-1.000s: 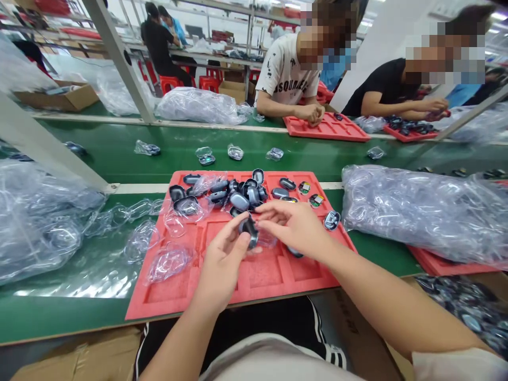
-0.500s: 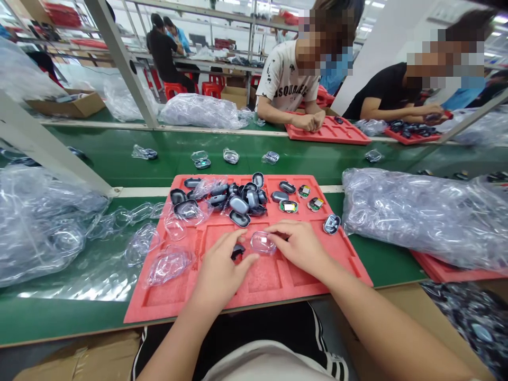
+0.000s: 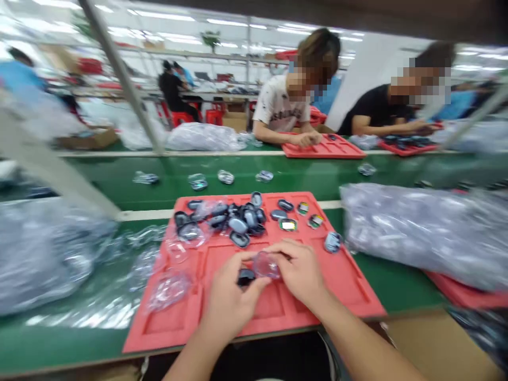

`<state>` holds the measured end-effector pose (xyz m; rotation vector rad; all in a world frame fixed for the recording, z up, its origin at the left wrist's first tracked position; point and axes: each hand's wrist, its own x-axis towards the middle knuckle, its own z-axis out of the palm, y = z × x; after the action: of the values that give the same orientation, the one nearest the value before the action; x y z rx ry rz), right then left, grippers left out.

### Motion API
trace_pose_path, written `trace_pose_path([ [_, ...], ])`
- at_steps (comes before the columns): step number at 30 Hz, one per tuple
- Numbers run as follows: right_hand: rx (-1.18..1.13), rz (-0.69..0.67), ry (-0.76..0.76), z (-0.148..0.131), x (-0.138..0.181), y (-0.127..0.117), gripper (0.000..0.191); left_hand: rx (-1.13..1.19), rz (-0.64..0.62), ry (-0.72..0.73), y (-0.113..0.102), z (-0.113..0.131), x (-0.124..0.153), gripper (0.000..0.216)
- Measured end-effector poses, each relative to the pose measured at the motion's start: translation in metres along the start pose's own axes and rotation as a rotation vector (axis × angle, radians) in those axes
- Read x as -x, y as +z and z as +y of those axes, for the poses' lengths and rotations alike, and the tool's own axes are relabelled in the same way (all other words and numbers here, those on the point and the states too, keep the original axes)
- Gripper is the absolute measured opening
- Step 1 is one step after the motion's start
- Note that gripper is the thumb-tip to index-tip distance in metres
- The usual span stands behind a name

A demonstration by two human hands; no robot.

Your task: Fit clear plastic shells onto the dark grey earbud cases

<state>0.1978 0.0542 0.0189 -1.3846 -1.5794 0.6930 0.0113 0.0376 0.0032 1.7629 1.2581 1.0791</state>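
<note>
The clear cover [image 3: 266,265] hung over the middle of the red tray [image 3: 339,283], pinched in the fingers of the right hand [image 3: 299,271]. Just left of it, the left hand [image 3: 230,299] had its fingers curled round a dark case [image 3: 245,277] — thumb and fingertips parted across it. A heap of cases [image 3: 238,225] lay on the far side; the tray's left and right edges stood well apart from both hands.
</note>
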Motion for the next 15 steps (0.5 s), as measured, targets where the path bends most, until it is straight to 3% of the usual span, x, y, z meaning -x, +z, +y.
trace_pose_path([
  [3, -0.095, -0.066, 0.093, 0.001, 0.000, 0.002, 0.015, -0.074, 0.072, 0.253, 0.005, -0.002, 0.002, 0.042],
  [5, -0.235, -0.139, 0.182, 0.006, -0.003, 0.006, 0.033, -0.131, 0.088, 0.341, 0.004, -0.005, 0.000, 0.051],
  [8, -0.327, -0.176, 0.275, 0.012, -0.003, 0.010, 0.052, -0.167, 0.090, 0.429, -0.004, -0.006, -0.001, 0.051],
  [15, -0.428, -0.328, 0.331, 0.008, 0.002, 0.008, 0.050, -0.176, 0.005, 0.488, -0.025, -0.001, 0.004, 0.046],
])
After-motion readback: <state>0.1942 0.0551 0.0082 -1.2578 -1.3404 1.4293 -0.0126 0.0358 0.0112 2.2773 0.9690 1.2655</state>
